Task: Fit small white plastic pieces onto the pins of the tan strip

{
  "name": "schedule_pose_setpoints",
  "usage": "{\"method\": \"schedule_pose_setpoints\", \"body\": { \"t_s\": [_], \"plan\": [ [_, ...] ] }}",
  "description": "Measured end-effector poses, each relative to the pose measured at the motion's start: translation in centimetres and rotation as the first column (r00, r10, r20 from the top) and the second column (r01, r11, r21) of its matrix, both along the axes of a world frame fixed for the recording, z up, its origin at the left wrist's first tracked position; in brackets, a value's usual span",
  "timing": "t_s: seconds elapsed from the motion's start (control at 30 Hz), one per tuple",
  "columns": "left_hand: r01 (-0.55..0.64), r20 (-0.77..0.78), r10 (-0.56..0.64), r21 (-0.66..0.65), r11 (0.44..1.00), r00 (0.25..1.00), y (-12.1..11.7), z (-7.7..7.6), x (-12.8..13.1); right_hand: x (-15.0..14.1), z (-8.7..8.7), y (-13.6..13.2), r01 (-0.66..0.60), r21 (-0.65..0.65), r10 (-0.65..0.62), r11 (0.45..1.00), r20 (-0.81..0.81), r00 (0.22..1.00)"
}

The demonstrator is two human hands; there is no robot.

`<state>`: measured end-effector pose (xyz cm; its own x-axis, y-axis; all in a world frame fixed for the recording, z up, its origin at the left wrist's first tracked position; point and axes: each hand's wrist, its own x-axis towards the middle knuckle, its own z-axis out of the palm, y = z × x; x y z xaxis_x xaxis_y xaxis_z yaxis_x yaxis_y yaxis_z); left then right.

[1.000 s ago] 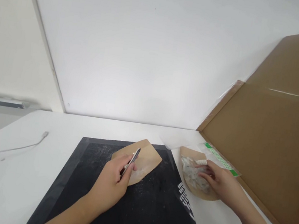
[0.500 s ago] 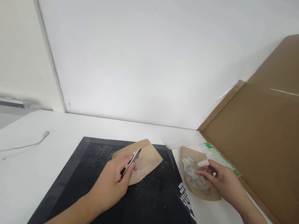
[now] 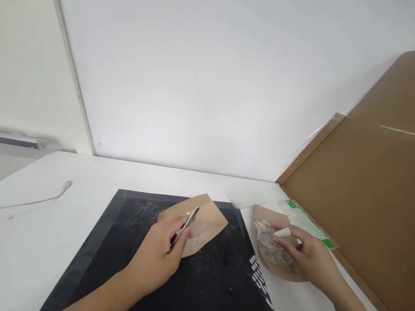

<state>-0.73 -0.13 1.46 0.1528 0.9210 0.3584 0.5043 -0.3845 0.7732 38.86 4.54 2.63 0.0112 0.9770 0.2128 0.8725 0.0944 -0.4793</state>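
My left hand (image 3: 159, 255) is closed on a thin metal tool (image 3: 185, 226), likely tweezers, resting over a brown paper piece (image 3: 203, 222) that lies on the black mat (image 3: 116, 246). My right hand (image 3: 309, 256) sits on a second brown paper (image 3: 264, 218) that carries a heap of small pale bits (image 3: 270, 243). Its fingers pinch a small white piece (image 3: 282, 232) above that heap.
A large cardboard sheet (image 3: 374, 191) leans at the right. A clear packet with green strips (image 3: 308, 223) lies at its foot. A thin white cable (image 3: 29, 199) runs across the white table (image 3: 40, 255) at left. The wall stands close behind.
My right hand has pulled back slightly and lifted a small white piece off the heap between its fingertips. The left hand has stayed put with the tool.
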Motion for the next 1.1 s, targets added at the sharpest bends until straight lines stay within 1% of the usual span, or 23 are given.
{"method": "schedule_pose_setpoints", "body": {
  "t_s": [0.1, 0.17, 0.2, 0.27, 0.37, 0.43, 0.47, 0.53, 0.57, 0.63, 0.7, 0.73, 0.8, 0.9, 0.93, 1.0, 1.1],
  "plan": [
    [0.002, -0.002, -0.002, -0.004, 1.000, 1.000, 0.0, 0.1, 0.1, 0.0, 0.2, -0.2, 0.039, 0.004, -0.039, 0.999, -0.020, 0.999],
    [0.008, 0.016, -0.008, -0.029, 1.000, 1.000, 0.0, 0.1, 0.2, -0.8, 1.1, -0.7, 0.031, 0.021, -0.029, 0.999, -0.108, 0.994],
    [0.011, 0.030, -0.009, -0.046, 0.999, 1.000, -0.1, 0.1, 0.2, -1.6, 1.9, -1.1, 0.007, 0.027, -0.002, 1.000, -0.187, 0.982],
    [0.018, 0.061, -0.013, -0.084, 0.996, 0.998, -0.2, 0.0, 0.3, -3.8, 3.6, -2.1, -0.045, 0.069, 0.065, 0.997, -0.328, 0.942],
    [0.039, 0.104, -0.026, -0.125, 0.991, 0.994, -0.5, 0.1, 0.5, -8.5, 6.2, -2.9, -0.138, 0.174, 0.196, 0.975, -0.384, 0.902],
    [0.051, 0.124, -0.033, -0.138, 0.989, 0.992, -0.6, 0.2, 0.5, -11.7, 7.1, -2.6, -0.276, 0.142, 0.310, 0.951, -0.401, 0.862],
    [0.054, 0.129, -0.036, -0.146, 0.988, 0.991, -0.6, 0.3, 0.6, -13.1, 7.2, -2.3, -0.338, 0.126, 0.359, 0.933, -0.406, 0.840],
    [0.055, 0.127, -0.037, -0.145, 0.988, 0.991, -0.6, 0.4, 0.6, -15.4, 6.6, -1.4, -0.441, 0.089, 0.441, 0.893, -0.362, 0.821],
    [0.052, 0.123, -0.036, -0.132, 0.990, 0.992, -0.6, 0.4, 0.7, -16.2, 6.1, -1.0, -0.460, 0.120, 0.473, 0.880, -0.316, 0.822],
    [0.040, 0.110, -0.033, -0.063, 0.997, 0.993, -0.5, 0.4, 0.7, -17.0, 4.6, -0.3, -0.467, 0.209, 0.507, 0.859, -0.225, 0.832],
    [0.037, 0.103, -0.036, -0.012, 0.999, 0.994, -0.4, 0.3, 0.8, -17.2, 3.1, -0.1, -0.498, 0.211, 0.538, 0.841, -0.224, 0.813],
    [0.050, 0.105, -0.048, -0.008, 0.999, 0.993, -0.4, 0.3, 0.9, -17.0, 2.4, -0.1, -0.527, 0.184, 0.558, 0.830, -0.250, 0.791],
    [0.050, 0.103, -0.049, -0.011, 0.999, 0.994, -0.5, 0.2, 0.9, -16.7, 1.6, -0.2, -0.544, 0.126, 0.550, 0.830, -0.347, 0.759],
    [0.067, 0.096, -0.066, -0.010, 0.998, 0.993, -0.6, 0.1, 1.0, -16.7, 1.5, -0.6, -0.560, 0.012, 0.481, 0.828, -0.527, 0.701],
    [0.072, 0.092, -0.071, -0.017, 0.997, 0.993, -0.6, 0.1, 0.9, -16.9, 1.6, -0.6, -0.577, -0.019, 0.458, 0.817, -0.587, 0.668],
    [0.076, 0.084, -0.072, -0.050, 0.996, 0.994, -0.6, 0.2, 0.9, -17.3, 1.7, -0.8, -0.624, -0.051, 0.413, 0.779, -0.707, 0.574],
    [0.091, 0.103, -0.078, -0.128, 0.988, 0.992, -0.7, 0.2, 0.9, -17.9, 1.3, -0.8, -0.666, -0.070, 0.323, 0.743, -0.834, 0.448]
  ]
}}
